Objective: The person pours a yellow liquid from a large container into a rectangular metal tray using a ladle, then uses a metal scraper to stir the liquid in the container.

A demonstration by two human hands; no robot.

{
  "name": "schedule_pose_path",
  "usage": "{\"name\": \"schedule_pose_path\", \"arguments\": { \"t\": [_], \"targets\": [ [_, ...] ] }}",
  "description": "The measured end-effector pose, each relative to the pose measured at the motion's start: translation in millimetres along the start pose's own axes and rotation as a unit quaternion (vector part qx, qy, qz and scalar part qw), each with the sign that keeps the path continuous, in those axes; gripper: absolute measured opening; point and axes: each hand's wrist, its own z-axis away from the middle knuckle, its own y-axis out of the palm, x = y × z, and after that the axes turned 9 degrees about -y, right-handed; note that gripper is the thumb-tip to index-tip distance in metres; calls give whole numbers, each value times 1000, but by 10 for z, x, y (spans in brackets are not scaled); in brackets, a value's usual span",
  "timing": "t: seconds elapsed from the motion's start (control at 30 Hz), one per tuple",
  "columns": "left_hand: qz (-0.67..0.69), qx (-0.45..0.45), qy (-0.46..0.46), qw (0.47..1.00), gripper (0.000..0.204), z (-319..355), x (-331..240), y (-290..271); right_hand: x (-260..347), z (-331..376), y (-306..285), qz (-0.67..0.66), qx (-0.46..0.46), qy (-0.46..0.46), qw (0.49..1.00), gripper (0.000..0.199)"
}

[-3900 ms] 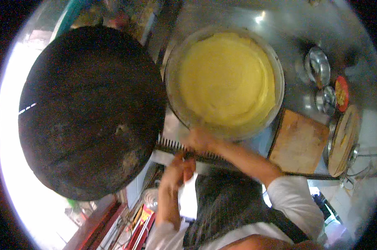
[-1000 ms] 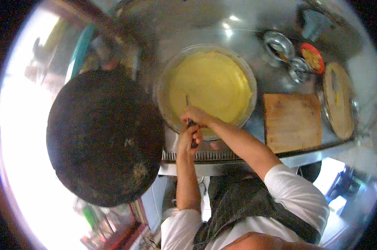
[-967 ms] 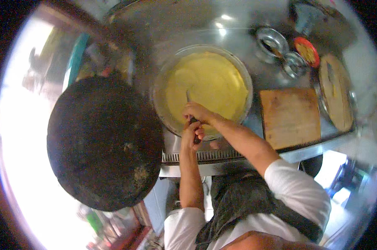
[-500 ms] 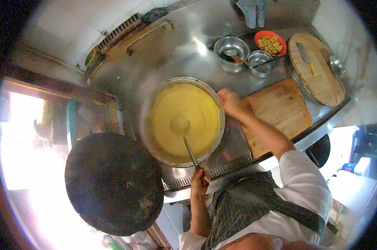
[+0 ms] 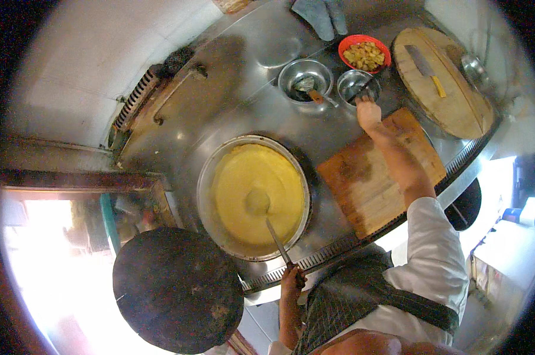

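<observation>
My left hand (image 5: 293, 278) is closed around the handle of a long ladle (image 5: 277, 241). The round head of the ladle rests in the yellow, batter-like mixture (image 5: 238, 183) inside a large metal pot (image 5: 203, 207). My right arm stretches over the square wooden board (image 5: 374, 189). At its end my right hand (image 5: 369, 113) is at the near rim of a small metal bowl (image 5: 342, 90), fingers pointing down into it. A dark thin stick (image 5: 357, 92) lies across that bowl beside the fingers. The fingertips are too small and partly hidden to show any grip.
A larger metal bowl (image 5: 285, 89) holds a brush-like tool with a wooden handle (image 5: 316, 96). Behind stands a red bowl (image 5: 345, 46) of yellowish chunks. A cleaver (image 5: 424, 65) lies on a round board (image 5: 466, 100). A big black disc (image 5: 179, 290) is at front left.
My right hand has moved from beside the pot rim to the small metal bowl. My left hand keeps the ladle in the mixture. The view has shifted.
</observation>
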Motion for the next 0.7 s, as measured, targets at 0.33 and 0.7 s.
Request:
{"name": "schedule_pose_path", "arguments": {
  "t": [0.33,0.7],
  "targets": [
    [-41,-7,23,999,12,-14,25,31,-543,287,-23,55,73,34,995,19],
    [-49,13,4,999,10,-14,15,92,-10,-553,402,-304,-28,97,947,27]
  ]
}}
